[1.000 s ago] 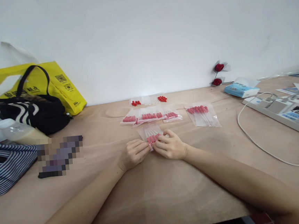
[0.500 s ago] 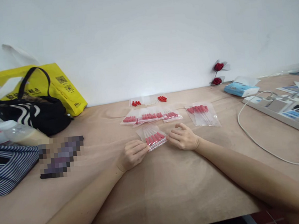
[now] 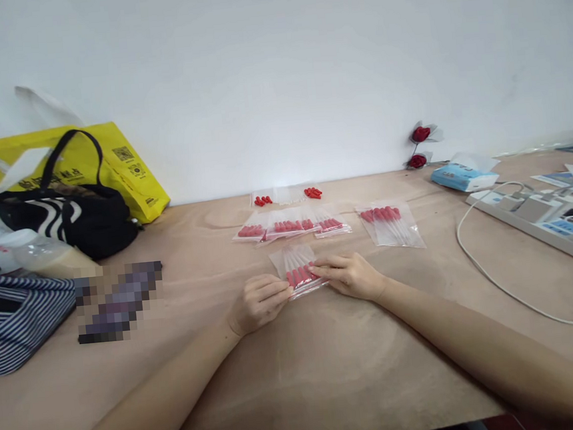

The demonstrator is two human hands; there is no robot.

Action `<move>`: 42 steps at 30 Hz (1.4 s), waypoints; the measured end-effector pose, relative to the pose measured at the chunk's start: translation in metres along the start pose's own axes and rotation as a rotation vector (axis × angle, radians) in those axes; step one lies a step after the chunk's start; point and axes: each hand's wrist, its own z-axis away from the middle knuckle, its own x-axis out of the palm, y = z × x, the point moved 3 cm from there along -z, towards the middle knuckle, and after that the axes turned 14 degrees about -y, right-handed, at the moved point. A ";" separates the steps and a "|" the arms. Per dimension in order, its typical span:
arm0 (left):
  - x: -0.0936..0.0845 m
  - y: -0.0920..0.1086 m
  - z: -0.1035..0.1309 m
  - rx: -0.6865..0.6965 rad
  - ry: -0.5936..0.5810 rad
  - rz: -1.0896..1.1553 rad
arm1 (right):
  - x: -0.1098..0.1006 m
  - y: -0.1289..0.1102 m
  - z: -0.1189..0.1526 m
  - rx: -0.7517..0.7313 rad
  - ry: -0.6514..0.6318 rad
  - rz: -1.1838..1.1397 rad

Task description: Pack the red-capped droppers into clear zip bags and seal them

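Observation:
A clear zip bag [image 3: 295, 260] holding several red-tipped sticks lies at the middle of the table, its zip edge towards me. My left hand [image 3: 263, 303] pinches the bag's lower left corner. The fingers of my right hand [image 3: 352, 276] grip its right side, fingertips over the red tips. Behind it lies a row of overlapping bags [image 3: 290, 227] with more red-tipped sticks. Another such bag [image 3: 390, 226] rests to the right, its red tips at the far end.
Near the wall are small red pieces [image 3: 313, 192] on clear bags. At left stand a yellow bag [image 3: 134, 168], a black bag [image 3: 99, 221], a bottle [image 3: 54, 255] and a striped bag [image 3: 20, 325]. A tissue pack [image 3: 464, 177] and a power strip [image 3: 533, 223] lie right.
My right hand has come onto the bag's right side, with its fingers now over the red tips. My left hand still holds the lower left corner. The view has shifted slightly.

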 end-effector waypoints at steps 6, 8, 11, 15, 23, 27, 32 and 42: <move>0.001 -0.007 0.001 -0.141 -0.079 0.091 | -0.009 0.006 0.012 0.153 0.115 -0.397; 0.004 -0.012 0.003 -0.219 -0.110 0.111 | -0.022 0.014 0.023 0.263 0.230 -0.483; 0.009 -0.017 0.005 -0.297 -0.170 0.195 | -0.041 0.033 0.038 0.412 0.419 -0.493; 0.016 -0.022 0.004 -0.406 -0.287 0.296 | -0.046 0.071 0.041 0.514 0.531 -0.399; 0.021 -0.027 0.010 -0.503 -0.389 0.357 | -0.005 0.128 0.015 0.568 0.283 -0.361; 0.021 -0.028 0.010 -0.499 -0.404 0.366 | -0.014 0.132 0.021 0.606 0.030 -0.250; 0.019 -0.028 0.009 -0.513 -0.403 0.362 | -0.054 0.156 0.060 1.362 0.029 0.103; 0.022 -0.027 0.010 -0.506 -0.416 0.358 | -0.061 0.181 0.100 1.737 0.133 -0.272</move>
